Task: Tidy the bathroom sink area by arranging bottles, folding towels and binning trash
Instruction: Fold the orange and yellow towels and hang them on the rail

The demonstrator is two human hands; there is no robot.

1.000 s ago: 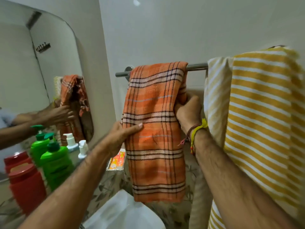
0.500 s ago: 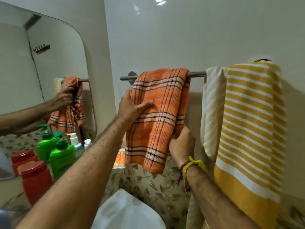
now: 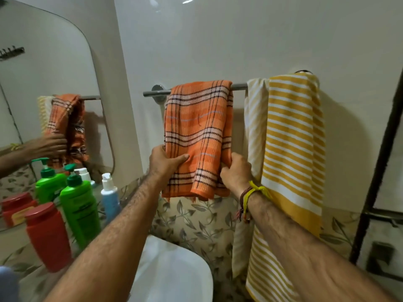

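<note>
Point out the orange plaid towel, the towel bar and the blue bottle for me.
orange plaid towel (image 3: 196, 127): head view, middle of its front face.
towel bar (image 3: 238, 86): head view, bare stretch between the two towels.
blue bottle (image 3: 110, 201): head view, its blue body below the white pump.

Towel rail (image 3: 238, 86): bare metal only at left end by the wall mount and in a short stretch between orange plaid towel (image 3: 197, 131) and yellow striped towel (image 3: 292, 144). Rest of rail covered. Both towels hang close; narrow gap between them, right hand (image 3: 236, 173) in it at the orange towel's lower edge. Left hand (image 3: 163, 161) at the opposite edge; open wall left of it up to the mirror (image 3: 43, 83).

Counter (image 3: 26, 261) at left crowded: red bottle (image 3: 49, 236), green pump bottle (image 3: 79, 205), blue pump bottle (image 3: 110, 197), standing close together. White basin (image 3: 174, 269) below the towels, open above. Dark frame (image 3: 379, 162) bounds far right.
</note>
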